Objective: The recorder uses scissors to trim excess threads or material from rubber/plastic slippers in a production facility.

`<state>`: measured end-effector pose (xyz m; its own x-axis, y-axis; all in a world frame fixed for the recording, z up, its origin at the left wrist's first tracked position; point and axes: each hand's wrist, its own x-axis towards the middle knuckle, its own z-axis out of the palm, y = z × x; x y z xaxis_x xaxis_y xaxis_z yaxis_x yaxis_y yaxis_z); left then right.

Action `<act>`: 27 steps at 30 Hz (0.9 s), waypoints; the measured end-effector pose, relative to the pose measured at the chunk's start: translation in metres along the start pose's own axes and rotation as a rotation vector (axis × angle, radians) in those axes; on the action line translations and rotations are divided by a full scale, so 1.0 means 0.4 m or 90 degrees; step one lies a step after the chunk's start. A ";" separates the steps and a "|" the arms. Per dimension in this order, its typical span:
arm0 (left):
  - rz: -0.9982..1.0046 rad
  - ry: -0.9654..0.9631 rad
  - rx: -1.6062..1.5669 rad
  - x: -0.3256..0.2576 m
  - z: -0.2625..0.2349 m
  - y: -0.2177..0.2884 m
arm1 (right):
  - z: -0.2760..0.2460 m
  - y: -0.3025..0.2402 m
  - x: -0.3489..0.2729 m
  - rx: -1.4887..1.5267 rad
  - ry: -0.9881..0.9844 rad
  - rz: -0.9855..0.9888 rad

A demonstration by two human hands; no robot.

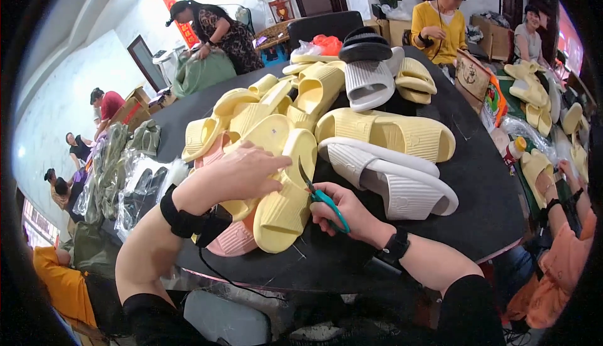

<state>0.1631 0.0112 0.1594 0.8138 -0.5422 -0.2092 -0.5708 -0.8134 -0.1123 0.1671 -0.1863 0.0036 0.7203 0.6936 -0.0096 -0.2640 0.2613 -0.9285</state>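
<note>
My right hand (350, 211) is closed round teal-handled scissors (331, 203), their dark curved blades pointing up and left over a yellow slide sandal. My left hand (242, 173) reaches across the yellow slide sandal (282, 214) right in front of me. Its fingers are stretched out and slightly apart above the sandal; whether the fingertips touch it I cannot tell. Under and beside that sandal lie a pink slide sandal (232, 239) and several more yellow ones. A white pair (408, 186) and a yellow pair (386, 134) lie to the right of the scissors.
The black table (452, 220) carries a heap of sandals, with black slides (365, 44) on top at the far side. Bagged dark sandals (151, 186) lie at left. A person in yellow (440, 26) sits opposite; a co-worker's orange sleeve (565, 270) is at right.
</note>
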 end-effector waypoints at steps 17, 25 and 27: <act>-0.149 -0.078 -0.211 -0.098 0.048 0.021 | 0.008 -0.031 -0.023 0.008 0.011 -0.062; -0.426 0.407 -0.634 -0.184 0.018 -0.086 | 0.025 -0.084 -0.038 -0.010 0.036 -0.149; -0.410 0.467 -0.740 -0.187 0.050 -0.103 | 0.023 -0.074 -0.033 0.000 0.017 -0.140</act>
<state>0.1235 0.0893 0.1603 0.9562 0.2627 0.1294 0.0076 -0.4642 0.8857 0.1596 -0.1972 0.0345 0.7767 0.6027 0.1830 -0.0994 0.4043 -0.9092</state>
